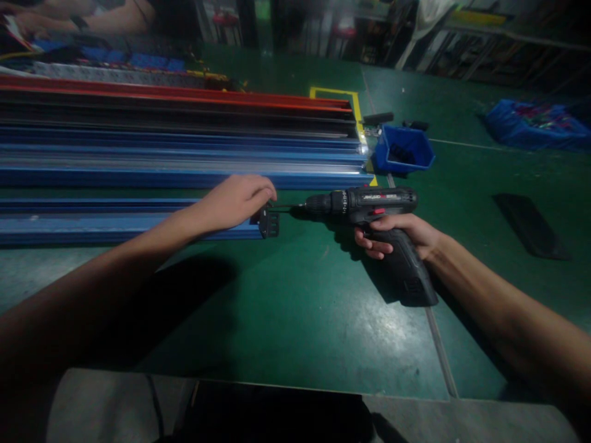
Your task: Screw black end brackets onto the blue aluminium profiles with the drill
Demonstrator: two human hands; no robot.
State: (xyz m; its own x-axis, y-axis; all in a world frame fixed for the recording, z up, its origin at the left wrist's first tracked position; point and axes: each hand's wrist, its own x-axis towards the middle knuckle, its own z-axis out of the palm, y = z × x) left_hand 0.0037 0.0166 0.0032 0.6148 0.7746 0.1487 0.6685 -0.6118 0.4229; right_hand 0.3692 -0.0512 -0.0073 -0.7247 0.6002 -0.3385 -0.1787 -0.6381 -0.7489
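My right hand (401, 237) grips a black cordless drill (369, 200) by its handle, fingers around the trigger area. The drill lies level and points left, and its long thin bit (289, 207) reaches a black end cap (269, 223). This cap sits on the right end of a long blue metal profile (217, 234). Over that end lies my left hand (242, 198), its fingers curled down at the cap beside the bit's tip. The fingertips on the far side are partly hidden, as is the screw point.
Several long profiles in blue (184, 178), black and red (184, 92) lie behind. A blue bin (404, 154) with dark parts stands at their right end. Farther right are a dark flat piece (530, 226) and a blue tray (538, 126). Another person's arm (115, 18) shows at upper left.
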